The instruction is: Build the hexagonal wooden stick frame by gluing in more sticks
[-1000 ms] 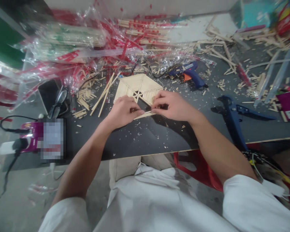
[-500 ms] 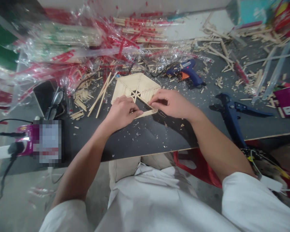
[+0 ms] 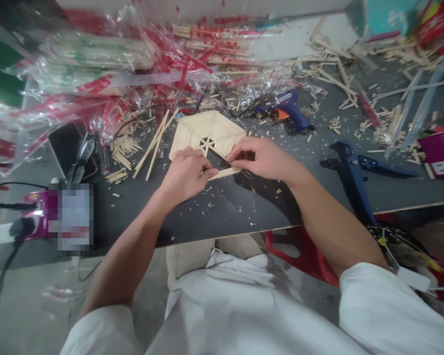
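A flat hexagonal panel of pale wooden sticks (image 3: 215, 122) lies on the dark table, with crossing spokes at its middle and an open wedge on the side toward me. Across that wedge, short wooden sticks (image 3: 225, 173) run along the near edge between my hands. My left hand (image 3: 188, 173) has curled fingers closed on the left end of these sticks, beside the panel's near left corner. Fingers pinched together, my right hand (image 3: 257, 157) holds their right end at the panel's right corner. The fingertips partly hide both ends.
Loose long sticks (image 3: 152, 145) lie left of the panel. A blue glue gun (image 3: 290, 109) rests behind it, and blue-handled cutters (image 3: 350, 167) lie at right. Plastic-wrapped stick bundles (image 3: 107, 56) fill the back. Glasses (image 3: 84, 155) and a device with a blurred screen (image 3: 76, 219) are at left.
Both hands stay at the panel's near edge. My right fingertips have shifted very slightly left along the sticks; the panel stays in place.
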`<state>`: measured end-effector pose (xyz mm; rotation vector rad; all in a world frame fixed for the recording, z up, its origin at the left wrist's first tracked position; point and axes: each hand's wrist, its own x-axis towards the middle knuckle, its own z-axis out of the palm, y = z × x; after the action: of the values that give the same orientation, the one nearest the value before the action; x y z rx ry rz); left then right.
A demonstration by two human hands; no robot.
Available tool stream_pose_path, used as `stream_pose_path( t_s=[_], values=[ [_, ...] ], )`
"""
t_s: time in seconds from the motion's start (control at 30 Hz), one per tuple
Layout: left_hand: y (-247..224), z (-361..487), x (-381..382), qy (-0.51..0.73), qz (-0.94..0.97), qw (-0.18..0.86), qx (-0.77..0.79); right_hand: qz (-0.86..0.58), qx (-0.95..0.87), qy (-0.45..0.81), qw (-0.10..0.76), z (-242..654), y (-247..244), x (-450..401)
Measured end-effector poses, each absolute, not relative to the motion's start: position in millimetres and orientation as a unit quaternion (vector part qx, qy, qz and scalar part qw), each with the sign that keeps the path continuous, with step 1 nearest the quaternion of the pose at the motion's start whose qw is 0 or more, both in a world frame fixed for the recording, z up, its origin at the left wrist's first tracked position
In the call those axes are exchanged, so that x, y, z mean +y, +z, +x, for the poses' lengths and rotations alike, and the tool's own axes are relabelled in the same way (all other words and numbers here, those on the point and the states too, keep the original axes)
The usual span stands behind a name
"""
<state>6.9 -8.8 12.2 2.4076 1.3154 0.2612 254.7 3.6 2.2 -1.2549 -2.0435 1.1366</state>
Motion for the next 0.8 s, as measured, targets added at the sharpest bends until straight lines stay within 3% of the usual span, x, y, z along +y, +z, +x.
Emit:
stream_pose_path(
  t_s=[0.8],
  values=[
    [9.4,10.5,-10.8,0.101,0.855,0.159,0.483,-0.472,-0.786,0.343,0.203,241.6,8.2,3.0]
  ],
)
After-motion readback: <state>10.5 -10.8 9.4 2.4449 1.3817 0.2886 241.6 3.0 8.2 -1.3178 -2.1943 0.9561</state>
